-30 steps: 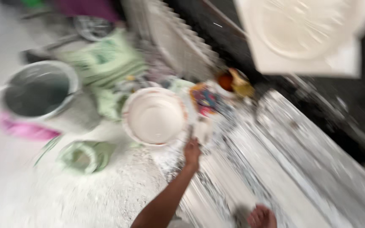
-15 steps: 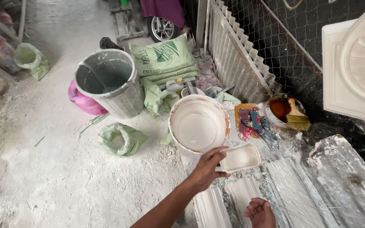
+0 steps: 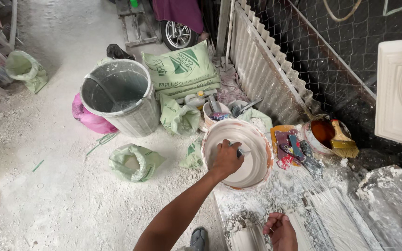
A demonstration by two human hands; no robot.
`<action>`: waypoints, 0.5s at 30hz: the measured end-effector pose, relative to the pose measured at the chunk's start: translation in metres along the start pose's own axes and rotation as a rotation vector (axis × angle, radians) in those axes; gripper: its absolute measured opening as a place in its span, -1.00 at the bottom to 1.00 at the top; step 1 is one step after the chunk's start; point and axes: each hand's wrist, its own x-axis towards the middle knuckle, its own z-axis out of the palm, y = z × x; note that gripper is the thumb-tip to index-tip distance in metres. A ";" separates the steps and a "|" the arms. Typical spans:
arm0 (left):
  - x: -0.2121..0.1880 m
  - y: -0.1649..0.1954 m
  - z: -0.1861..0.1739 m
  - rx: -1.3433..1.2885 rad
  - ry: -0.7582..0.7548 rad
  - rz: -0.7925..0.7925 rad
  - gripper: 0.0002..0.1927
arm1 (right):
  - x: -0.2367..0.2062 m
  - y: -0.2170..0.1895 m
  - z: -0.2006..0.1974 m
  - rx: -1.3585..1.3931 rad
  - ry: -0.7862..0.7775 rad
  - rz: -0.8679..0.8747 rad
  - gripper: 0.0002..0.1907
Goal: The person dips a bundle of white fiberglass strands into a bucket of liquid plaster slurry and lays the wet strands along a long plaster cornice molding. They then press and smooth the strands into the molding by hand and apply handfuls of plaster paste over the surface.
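1. Bowl (image 3: 257, 160): the round plaster-coated basin is sitting on the dusty floor (image 3: 61, 195), just ahead of you, beside the pale moulds.
2. You are reaching your left hand (image 3: 225, 159) into the bowl, with its fingers clamped on a small tool (image 3: 241, 151) whose tip is showing dark.
3. You are resting your right hand (image 3: 281, 231) low at the picture's edge, fingers curled together loosely over a plaster mould (image 3: 331, 218); whether it is gripping anything, you cannot tell.
4. White powder is covering the concrete floor all around, and a wire-mesh fence (image 3: 303, 51) with a corrugated sheet (image 3: 261, 69) leaning on it is closing off the right side.
5. One grey bucket (image 3: 122, 97) is standing to the left of the bowl, holding water, with one pink bag (image 3: 87, 118) lying behind it.
6. Stacked green sacks (image 3: 182, 69) are lying behind the bowl, and two smaller open green bags (image 3: 133, 160) are sitting near the bucket.
7. One orange-stained pot (image 3: 319, 132) is standing to the right, with one yellow brush (image 3: 343, 142) leaning in it.
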 end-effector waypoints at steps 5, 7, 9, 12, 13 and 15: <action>-0.003 -0.005 0.001 0.191 -0.146 0.053 -0.52 | 0.006 0.002 0.011 0.007 -0.083 0.044 -0.45; -0.006 -0.005 0.001 0.377 -0.211 0.060 -0.55 | 0.008 0.003 0.012 -0.001 -0.100 0.062 -0.45; -0.007 -0.007 0.003 0.592 -0.254 0.097 -0.57 | 0.011 0.004 0.013 -0.021 -0.083 0.064 -0.45; -0.008 -0.017 0.012 0.643 -0.286 0.091 -0.50 | 0.017 0.004 0.014 -0.034 -0.080 0.057 -0.46; -0.008 -0.021 0.016 0.648 -0.286 0.075 -0.52 | 0.020 0.004 0.015 -0.032 -0.078 0.063 -0.46; -0.007 -0.028 0.025 0.660 -0.285 0.044 -0.56 | 0.023 0.003 0.016 -0.029 -0.073 0.072 -0.45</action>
